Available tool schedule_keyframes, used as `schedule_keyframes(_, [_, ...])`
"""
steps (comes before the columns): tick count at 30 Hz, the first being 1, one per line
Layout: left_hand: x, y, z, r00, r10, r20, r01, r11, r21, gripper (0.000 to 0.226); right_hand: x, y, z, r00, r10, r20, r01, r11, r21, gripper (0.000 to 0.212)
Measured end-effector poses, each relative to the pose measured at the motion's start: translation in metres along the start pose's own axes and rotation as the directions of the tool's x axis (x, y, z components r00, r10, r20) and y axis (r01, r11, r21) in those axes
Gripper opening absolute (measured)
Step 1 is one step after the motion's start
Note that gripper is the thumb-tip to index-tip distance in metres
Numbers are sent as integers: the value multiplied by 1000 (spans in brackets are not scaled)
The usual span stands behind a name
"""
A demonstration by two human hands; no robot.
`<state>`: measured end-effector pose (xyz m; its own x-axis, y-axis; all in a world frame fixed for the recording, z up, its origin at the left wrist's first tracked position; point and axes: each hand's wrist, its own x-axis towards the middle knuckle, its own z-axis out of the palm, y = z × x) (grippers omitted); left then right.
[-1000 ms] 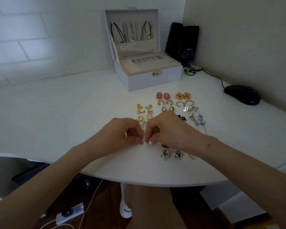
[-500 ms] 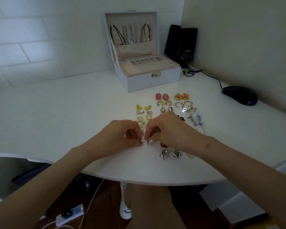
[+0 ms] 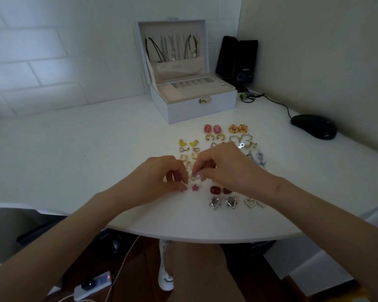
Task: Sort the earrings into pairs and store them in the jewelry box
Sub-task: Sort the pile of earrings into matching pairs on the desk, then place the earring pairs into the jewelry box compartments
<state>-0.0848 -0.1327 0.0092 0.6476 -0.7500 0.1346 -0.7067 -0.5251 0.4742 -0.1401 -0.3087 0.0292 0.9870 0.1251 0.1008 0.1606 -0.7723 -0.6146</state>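
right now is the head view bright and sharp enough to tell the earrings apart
Head view: dim, bluish, yet the pink oval pair and star pair read clearly; head view: a glint washes out one earring; head view: the small piece the right hand pinches is soft.

bare forearms; hands (image 3: 225,164) with long pale glossy nails.

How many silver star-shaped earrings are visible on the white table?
2. One silver star-shaped earring lies near the front edge of the white table; the other sits right of it. The left hand and right hand cover some earrings, so more may be hidden.
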Motion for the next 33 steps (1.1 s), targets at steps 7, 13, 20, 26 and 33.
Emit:
schedule_keyframes(7, [-1, -4, -5, 998, -34, -52, 34, 999, 3, 7, -3, 2, 1, 1000, -11, -5, 11, 1000, 13, 9])
schedule_keyframes(13, [-3, -1, -1, 998, -64, 5, 64, 998, 9, 9, -3, 3, 2, 1000, -16, -12, 16, 1000, 21, 8])
schedule_keyframes(20, [-4, -1, -10, 998, -63, -27, 62, 998, -10, 2, -4, 6, -10, 998, -13, -56, 18, 997, 77, 8])
schedule_keyframes(26, [3, 2, -13, 991, -79, -109, 78, 997, -6, 4, -6, 13, -15, 997, -19, -72, 24, 997, 72, 7])
schedule_keyframes(33, [37, 3, -25, 979, -59, -193, 67, 997, 33, 9, 8, 27, -41, 988, 11, -154, 6, 994, 106, 7])
